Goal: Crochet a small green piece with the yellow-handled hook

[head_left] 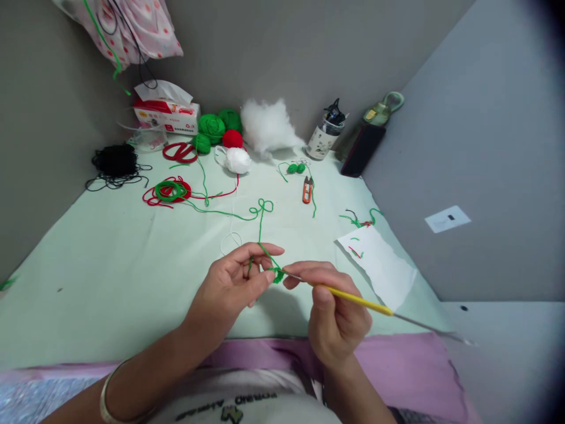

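Between the fingertips of my left hand point(236, 277) is a small green crochet piece point(278, 275). Green yarn point(261, 227) runs from the table over my raised left index finger down to that piece. My right hand point(338, 312) grips a crochet hook point(353, 297) by its yellow handle, fingers wrapped around it. The hook's metal tip meets the green piece; whether it sits inside a stitch is too small to tell. From the handle's other end a thin metal shaft points to the lower right.
Yarn balls, green point(211, 128), red point(232, 139) and white point(238, 159), lie at the back beside white stuffing point(269, 126). Orange thread snips point(308, 190), red scissors point(180, 152), black yarn point(115, 162), a tissue box point(170, 116), a pen cup point(324, 138), a phone point(363, 149) and torn paper point(384, 265) surround the work.
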Demonstrator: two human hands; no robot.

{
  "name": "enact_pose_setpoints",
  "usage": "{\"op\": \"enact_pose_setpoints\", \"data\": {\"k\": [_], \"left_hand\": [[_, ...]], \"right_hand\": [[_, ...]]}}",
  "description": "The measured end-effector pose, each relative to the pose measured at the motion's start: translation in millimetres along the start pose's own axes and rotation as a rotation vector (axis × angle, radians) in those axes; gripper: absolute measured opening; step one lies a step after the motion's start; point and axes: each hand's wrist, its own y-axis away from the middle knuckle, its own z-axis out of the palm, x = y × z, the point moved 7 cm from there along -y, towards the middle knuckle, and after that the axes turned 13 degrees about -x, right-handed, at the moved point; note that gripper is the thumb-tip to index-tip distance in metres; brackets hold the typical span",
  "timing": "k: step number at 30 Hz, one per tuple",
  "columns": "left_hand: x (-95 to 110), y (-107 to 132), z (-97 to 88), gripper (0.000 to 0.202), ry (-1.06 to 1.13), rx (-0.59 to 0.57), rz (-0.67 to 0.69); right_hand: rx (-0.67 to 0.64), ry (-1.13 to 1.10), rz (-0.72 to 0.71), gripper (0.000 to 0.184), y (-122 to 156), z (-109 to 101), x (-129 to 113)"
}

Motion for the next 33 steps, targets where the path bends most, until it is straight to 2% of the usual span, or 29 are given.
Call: {"op": "enact_pose_setpoints", "data": {"k": [4, 7, 8, 10, 12, 15, 17, 20, 23, 26, 28, 30, 33], "left_hand": [[-2, 0, 4.3, 0.025, 0.045, 0.017, 0.016], [-9, -1, 10.0, 0.036, 0.215, -0.021, -0.036], [-13, -2, 12.3, 0.038, 0.295, -0.044, -0.075], [-17, -4, 14.3, 0.039, 0.432, -0.066, -0.141], [-16, -5, 12.4, 0.035, 0.482, -0.054, -0.151], [-8, -5, 9.1, 0.03, 0.41, -0.032, -0.075], [-4, -5, 10.2, 0.028, 0.326, -0.039, -0.035], [-3, -4, 10.9, 0.026, 0.21, -0.037, -0.01], [-3, -4, 7.3, 0.031, 0.164, 0.002, 0.013], [-7, -6, 7.0, 0.038, 0.27, 0.011, -0.024], [-13, -7, 10.8, 0.04, 0.381, -0.021, -0.085], [-16, -8, 15.0, 0.039, 0.461, -0.062, -0.136], [-16, -10, 15.6, 0.036, 0.499, -0.095, -0.149]], "right_hand": [[-0.065, 0.291, -0.103, 0.036, 5, 7, -9], [-0.082, 0.53, -0.089, 0.048, 8, 12, -9], [-0.103, 0.541, -0.126, 0.049, 8, 15, -11], [-0.063, 0.466, -0.133, 0.044, 7, 12, -10], [0.034, 0.265, -0.054, 0.033, 4, 2, -5], [0.133, -0.098, 0.08, 0.025, -3, -4, 8], [0.111, -0.175, 0.103, 0.021, -7, 0, 10], [0.077, -0.087, 0.093, 0.021, -8, 5, 7], [0.056, 0.033, 0.06, 0.031, -2, 7, 5], [-0.02, 0.265, -0.005, 0.046, 4, 13, 1], [-0.022, 0.352, -0.056, 0.054, 7, 15, -1], [0.005, 0.318, -0.068, 0.053, 6, 14, 0], [0.051, 0.184, -0.021, 0.043, 2, 8, 1]]}}
